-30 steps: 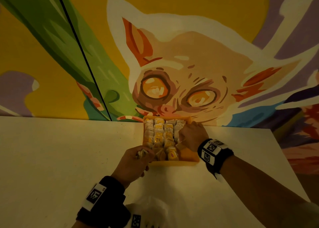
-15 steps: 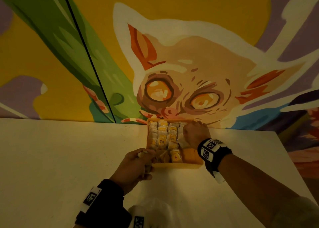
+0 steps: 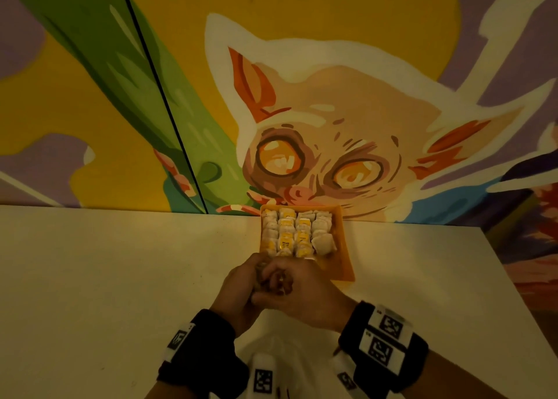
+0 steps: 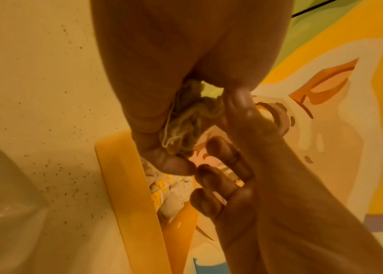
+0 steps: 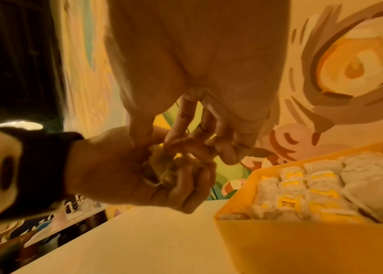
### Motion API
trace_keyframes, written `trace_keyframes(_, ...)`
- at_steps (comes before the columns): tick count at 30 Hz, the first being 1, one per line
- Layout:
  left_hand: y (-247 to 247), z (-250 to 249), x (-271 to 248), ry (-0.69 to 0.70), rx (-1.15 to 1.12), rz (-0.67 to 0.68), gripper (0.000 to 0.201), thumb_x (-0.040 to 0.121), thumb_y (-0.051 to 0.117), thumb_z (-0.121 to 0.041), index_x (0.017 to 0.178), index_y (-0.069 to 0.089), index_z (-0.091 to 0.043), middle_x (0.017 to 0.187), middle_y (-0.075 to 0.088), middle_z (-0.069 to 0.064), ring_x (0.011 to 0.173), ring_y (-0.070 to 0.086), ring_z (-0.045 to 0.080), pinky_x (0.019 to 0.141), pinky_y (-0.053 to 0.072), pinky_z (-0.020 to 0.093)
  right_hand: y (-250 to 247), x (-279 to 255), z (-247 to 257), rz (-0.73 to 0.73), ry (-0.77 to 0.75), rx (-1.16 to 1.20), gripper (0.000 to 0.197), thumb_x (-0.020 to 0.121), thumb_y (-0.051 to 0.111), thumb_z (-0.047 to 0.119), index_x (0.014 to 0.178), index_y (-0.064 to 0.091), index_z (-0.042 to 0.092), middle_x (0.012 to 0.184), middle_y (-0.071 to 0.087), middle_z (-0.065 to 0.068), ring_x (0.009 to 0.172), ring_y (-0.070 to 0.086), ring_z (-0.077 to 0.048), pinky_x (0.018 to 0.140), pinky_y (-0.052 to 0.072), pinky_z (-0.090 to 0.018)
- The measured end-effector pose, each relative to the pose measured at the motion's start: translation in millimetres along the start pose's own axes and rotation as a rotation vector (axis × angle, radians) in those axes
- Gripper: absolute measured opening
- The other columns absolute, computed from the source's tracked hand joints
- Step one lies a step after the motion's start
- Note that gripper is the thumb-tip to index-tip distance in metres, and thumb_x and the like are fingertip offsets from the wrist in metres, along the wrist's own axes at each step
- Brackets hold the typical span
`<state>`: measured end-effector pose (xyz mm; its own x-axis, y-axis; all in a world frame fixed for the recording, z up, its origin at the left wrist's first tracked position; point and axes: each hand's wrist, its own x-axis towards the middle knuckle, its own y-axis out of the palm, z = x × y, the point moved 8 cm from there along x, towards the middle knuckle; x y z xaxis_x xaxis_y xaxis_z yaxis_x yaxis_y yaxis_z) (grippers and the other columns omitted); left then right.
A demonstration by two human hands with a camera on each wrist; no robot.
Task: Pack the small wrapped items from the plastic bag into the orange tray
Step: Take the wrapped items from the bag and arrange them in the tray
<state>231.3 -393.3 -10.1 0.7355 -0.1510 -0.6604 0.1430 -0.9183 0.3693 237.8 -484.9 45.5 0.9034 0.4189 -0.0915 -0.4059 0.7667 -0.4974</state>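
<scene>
Nearest the person, a crinkled translucent plastic bag (image 3: 280,347) lies on the pale speckled table (image 3: 105,278), between the two forearms with their black wristbands. Just beyond it both hands meet above the table, at the near edge of the orange tray (image 3: 344,247). The left hand (image 3: 238,290) is cupped, its fingers curled round a tangled wad of thin yellowish strings (image 4: 186,122); the right hand (image 3: 305,296) reaches into the same wad, thumb and fingertips pinching at the threads. From the right wrist view the strings (image 5: 162,166) look frayed and fibrous, bunched in the left palm. The tray is a rectangular, smooth-walled plastic box, standing against the wall. Inside it the small wrapped items (image 3: 297,232) sit in tidy rows, soft white pillow-shaped packets, several with yellow labels; a strip along its right side is bare. Behind rises a painted mural (image 3: 317,142) of a wide-eyed, big-eared creature in flat colours
</scene>
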Motion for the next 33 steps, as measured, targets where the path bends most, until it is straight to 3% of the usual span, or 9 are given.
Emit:
trace_keyframes(3,5,2,2,0.011,-0.015,0.025,0.042,0.092,0.051,-0.032,0.112,0.063,0.003,0.121,0.064,0.025,0.114,0.062,0.037,0.103,0.045,0.050,4,-2,-6,-0.095,0.036,0.001,0.025,0.077,0.077,0.023,0.096,0.061,0.023,0.080,0.064,0.005,0.071,0.061,-0.008,0.061,0.052,-0.026)
trace_keyframes(8,12,0,-3,0.031,-0.016,0.117,0.060,0.070,0.062,-0.039,0.121,0.063,-0.007,0.120,0.068,0.016,0.117,0.061,0.033,0.107,0.039,0.050,-3,-6,-7,-0.230,0.029,0.078,0.006,0.092,0.064,0.024,0.088,0.067,0.027,0.075,0.061,0.020,0.071,0.061,0.002,0.060,0.044,-0.008)
trace_keyframes(10,11,0,-2,0.031,-0.055,0.121,0.067,0.062,0.068,-0.038,0.120,0.063,-0.005,0.117,0.069,0.015,0.110,0.063,0.032,0.098,0.045,0.045,-5,-7,-8,-0.225,0.039,0.132,0.009,0.093,0.062,0.027,0.085,0.066,0.027,0.075,0.063,0.018,0.073,0.061,0.000,0.063,0.046,-0.011)
trace_keyframes(12,8,0,-1,0.038,-0.130,0.100,0.062,0.059,0.068,-0.036,0.111,0.064,-0.003,0.098,0.066,0.018,0.084,0.062,0.029,0.074,0.050,0.036,-10,-7,-13,-0.245,0.075,0.191,0.013,0.093,0.062,0.032,0.081,0.066,0.029,0.073,0.065,0.014,0.073,0.062,-0.005,0.067,0.050,-0.018)
trace_keyframes(15,6,0,-3,0.016,-0.178,0.102,0.042,0.067,0.063,-0.035,0.096,0.057,-0.005,0.071,0.052,0.012,0.053,0.047,0.019,0.047,0.039,0.024,-23,-9,-23,-0.302,0.163,0.313,0.016,0.093,0.062,0.031,0.078,0.066,0.026,0.071,0.066,0.007,0.071,0.065,-0.014,0.069,0.056,-0.033)
trace_keyframes(18,4,0,-4,0.011,-0.120,0.109,0.032,0.070,0.067,-0.035,0.084,0.056,-0.008,0.068,0.043,0.010,0.053,0.041,0.018,0.048,0.032,0.025,-37,-12,-30,-0.349,0.213,0.370,0.017,0.093,0.063,0.024,0.077,0.066,0.019,0.072,0.068,-0.001,0.072,0.066,-0.019,0.076,0.058,-0.042)
trace_keyframes(21,2,-1,-6,0.059,0.024,0.118,0.036,0.078,0.071,-0.034,0.099,0.065,-0.006,0.077,0.053,0.009,0.059,0.049,0.018,0.053,0.035,0.029,-42,-13,-34,-0.315,0.212,0.415,0.015,0.091,0.065,0.020,0.077,0.066,0.016,0.071,0.069,-0.003,0.069,0.067,-0.020,0.076,0.059,-0.045)
trace_keyframes(26,8,-5,-8,0.143,0.265,0.114,0.028,0.084,0.072,-0.024,0.098,0.068,0.000,0.078,0.053,0.009,0.059,0.048,0.018,0.052,0.037,0.027,-43,-13,-39,-0.240,0.203,0.407,0.006,0.090,0.066,0.016,0.088,0.066,0.010,0.086,0.070,-0.012,0.074,0.067,-0.018,0.070,0.059,-0.034)
trace_keyframes(33,17,-13,-5,0.298,0.522,0.057,0.018,0.083,0.075,-0.021,0.086,0.069,-0.005,0.062,0.053,0.004,0.052,0.047,0.015,0.047,0.039,0.025,-51,-14,-43,-0.130,0.197,0.313,0.016,0.086,0.071,0.021,0.101,0.069,0.015,0.092,0.072,-0.004,0.071,0.066,-0.009,0.063,0.052,-0.022)
